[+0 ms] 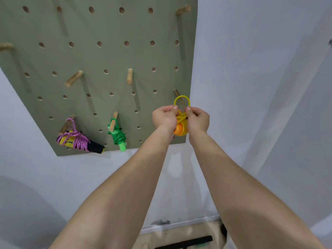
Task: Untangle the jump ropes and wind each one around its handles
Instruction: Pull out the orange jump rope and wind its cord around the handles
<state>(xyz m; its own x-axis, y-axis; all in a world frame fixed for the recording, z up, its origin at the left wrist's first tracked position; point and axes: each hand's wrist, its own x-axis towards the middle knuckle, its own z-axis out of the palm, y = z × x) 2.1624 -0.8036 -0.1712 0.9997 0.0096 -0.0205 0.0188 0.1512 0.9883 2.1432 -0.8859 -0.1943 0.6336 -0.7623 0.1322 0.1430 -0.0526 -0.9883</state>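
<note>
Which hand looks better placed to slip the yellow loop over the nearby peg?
Right, probably. The right hand pinches the yellow loop at its base and seems free to steer it onto the peg, while the left hand also appears to cradle the orange handles.

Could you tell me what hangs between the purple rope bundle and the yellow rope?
The wound green rope, hanging from a wooden peg, in the head view.
</note>
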